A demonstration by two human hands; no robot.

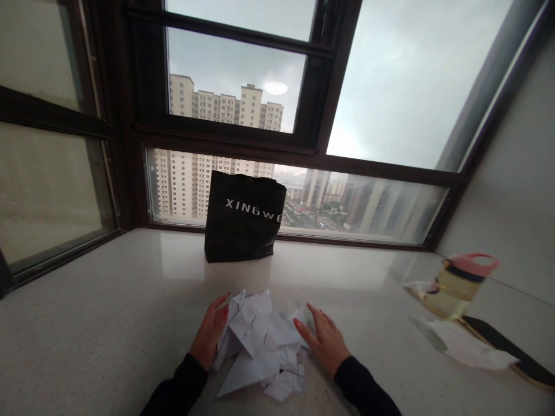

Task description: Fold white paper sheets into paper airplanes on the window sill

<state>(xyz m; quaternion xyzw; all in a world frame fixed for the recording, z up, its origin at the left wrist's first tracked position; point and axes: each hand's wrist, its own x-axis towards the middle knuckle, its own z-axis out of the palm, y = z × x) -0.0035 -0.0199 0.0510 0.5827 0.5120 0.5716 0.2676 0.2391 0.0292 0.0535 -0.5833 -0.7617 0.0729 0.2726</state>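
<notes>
The person's left hand and right hand stand apart, fingers loosely spread, one on either side of a heap of folded white papers. Neither hand is clamped on anything; the fingertips lie against or just beside the heap's flanks, and exact contact is hard to tell. The heap sits on the pale window ledge, about midway between its left and right edges and well in from the far one. Palms facing inward probably serve as two loose walls, since the stacked pieces overlap at odd angles and look apt to slide outward.

A black bag stands upright near the ledge's far edge, beyond the heap; its stiff-looking sides seem to hold it up unaided. Toward the right edge, short of the far right corner, are a yellowish bottle with a pink lid, a white packet and a dark flat object, all clear of the hands' reach around the papers.
</notes>
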